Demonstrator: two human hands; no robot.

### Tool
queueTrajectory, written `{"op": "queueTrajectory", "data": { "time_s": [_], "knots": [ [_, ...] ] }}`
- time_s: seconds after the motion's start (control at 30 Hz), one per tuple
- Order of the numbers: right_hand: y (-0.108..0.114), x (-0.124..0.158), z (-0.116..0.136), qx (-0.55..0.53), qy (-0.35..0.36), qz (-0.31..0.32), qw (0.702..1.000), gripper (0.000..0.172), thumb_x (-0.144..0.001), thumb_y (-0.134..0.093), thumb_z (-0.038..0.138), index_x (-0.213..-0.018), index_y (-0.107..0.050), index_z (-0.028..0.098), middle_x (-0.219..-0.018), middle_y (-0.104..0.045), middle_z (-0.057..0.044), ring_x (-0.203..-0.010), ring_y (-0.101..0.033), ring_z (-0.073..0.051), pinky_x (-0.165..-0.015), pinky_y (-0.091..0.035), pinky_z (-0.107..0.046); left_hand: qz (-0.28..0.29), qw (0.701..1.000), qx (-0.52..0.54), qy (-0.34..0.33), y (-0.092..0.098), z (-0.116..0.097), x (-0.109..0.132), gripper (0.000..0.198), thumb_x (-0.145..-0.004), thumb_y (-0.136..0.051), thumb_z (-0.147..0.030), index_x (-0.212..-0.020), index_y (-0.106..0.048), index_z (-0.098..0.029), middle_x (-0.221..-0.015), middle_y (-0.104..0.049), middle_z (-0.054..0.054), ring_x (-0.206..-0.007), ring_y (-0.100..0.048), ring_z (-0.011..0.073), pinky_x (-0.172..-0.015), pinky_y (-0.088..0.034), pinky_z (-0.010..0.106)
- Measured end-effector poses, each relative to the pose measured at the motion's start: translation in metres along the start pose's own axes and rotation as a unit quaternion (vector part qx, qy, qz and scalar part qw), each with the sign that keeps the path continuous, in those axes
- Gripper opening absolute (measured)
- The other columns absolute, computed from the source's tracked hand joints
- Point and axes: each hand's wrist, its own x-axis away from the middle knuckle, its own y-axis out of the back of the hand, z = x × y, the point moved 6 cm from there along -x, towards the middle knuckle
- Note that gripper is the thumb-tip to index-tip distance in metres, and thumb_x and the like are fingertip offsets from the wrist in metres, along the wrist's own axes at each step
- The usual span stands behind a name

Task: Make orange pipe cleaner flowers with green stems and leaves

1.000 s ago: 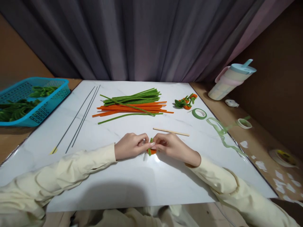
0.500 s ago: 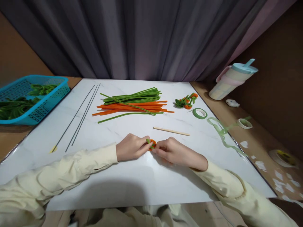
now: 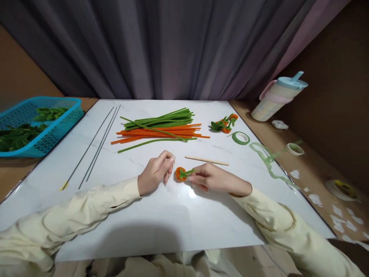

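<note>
Noted at far left a blue basket (image 3: 54, 133), holding green leaf pieces (image 3: 21, 135); saw to its right three thin dark rods (image 3: 90, 144), lying slantwise on the white marbled tabletop (image 3: 207, 227), with a yellow bit (image 3: 65, 186) at the near end of the leftmost; recorded next, towards the rear middle, a green bundle (image 3: 164, 120) of stems with an orange bundle (image 3: 161, 132) just in front, one green stem crossing both at a slant, and a loose green stem (image 3: 135, 146) along the near side.

Found left hand (image 3: 155, 173) near the centre, fingers loosely curled, thumb drawn in towards forefinger; could not tell of anything held inside the curl; located orange flower piece (image 3: 178, 174) between the hands, just beside the left but apart from it, round head to the left, green stalk (image 3: 188, 173) to the right; observed right hand (image 3: 217, 179) in a narrow pinch on that stalk, thumb against fingertips; saw a wooden stick (image 3: 206, 160) lying just beyond.

Logged further right a small heap (image 3: 226, 130) of orange-and-green pieces; then a green tape roll (image 3: 236, 142) near it, a trailing green strip (image 3: 271, 159), a lidded tumbler (image 3: 269, 104) with straw, a pale tape roll (image 3: 295, 152) and scattered white scraps (image 3: 315, 199).
</note>
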Motion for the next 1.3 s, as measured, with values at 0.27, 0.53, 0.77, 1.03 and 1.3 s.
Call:
{"op": "queueTrajectory", "data": {
  "time_s": [0.27,0.53,0.77,1.03,1.3],
  "knots": [
    [0.004,0.004,0.012,-0.011,0.032,-0.047,0.998,0.034,-0.086,-0.046,0.038,-0.062,-0.053,0.015,-0.045,-0.044,0.005,-0.042,-0.035,-0.007,-0.043,-0.026,-0.02,0.102,0.96,0.187,0.184,-0.029,0.008,0.003,0.043,-0.078,-0.055,-0.052,-0.096,-0.047,-0.014,-0.07,-0.06,0.004,-0.05,-0.064,0.0168,-0.03,-0.044,0.019],
    [0.008,0.002,0.01,0.028,0.047,-0.082,0.995,0.033,-0.086,-0.048,0.038,-0.067,-0.059,0.013,-0.045,-0.043,0.005,-0.043,-0.034,-0.007,-0.045,-0.023,-0.021,0.109,0.957,0.22,0.158,-0.03,0.009,0.005,0.04,-0.079,-0.057,-0.046,-0.09,-0.059,-0.008,-0.071,-0.062,0.008,-0.055,-0.061,0.0143,-0.039,-0.049,0.021],
    [0.01,0.005,0.01,-0.007,0.04,-0.077,0.996,0.033,-0.085,-0.049,0.04,-0.072,-0.061,0.012,-0.047,-0.043,0.005,-0.043,-0.036,-0.007,-0.044,-0.023,-0.021,0.116,0.957,0.231,0.131,-0.03,0.01,0.005,0.04,-0.071,-0.07,-0.036,-0.101,-0.06,-0.01,-0.072,-0.065,0.006,-0.06,-0.063,0.0157,-0.045,-0.053,0.024],
    [0.008,0.006,0.009,-0.102,0.023,-0.051,0.993,0.035,-0.08,-0.055,0.046,-0.072,-0.06,0.013,-0.045,-0.045,0.005,-0.041,-0.037,-0.007,-0.044,-0.028,-0.02,0.098,0.968,0.194,0.122,-0.025,0.008,0.006,0.038,-0.074,-0.067,-0.035,-0.099,-0.06,-0.008,-0.062,-0.067,0.005,-0.043,-0.059,0.012,-0.043,-0.05,0.024],
    [0.012,0.005,0.009,-0.152,0.035,-0.024,0.988,0.034,-0.081,-0.055,0.046,-0.07,-0.058,0.013,-0.049,-0.05,0.005,-0.041,-0.033,-0.005,-0.044,-0.027,-0.021,0.115,0.957,0.237,0.121,-0.026,-0.001,0.005,0.04,-0.074,-0.067,-0.035,-0.102,-0.061,-0.006,-0.061,-0.063,0.003,-0.045,-0.058,0.0112,-0.043,-0.051,0.023]
  ]
}}
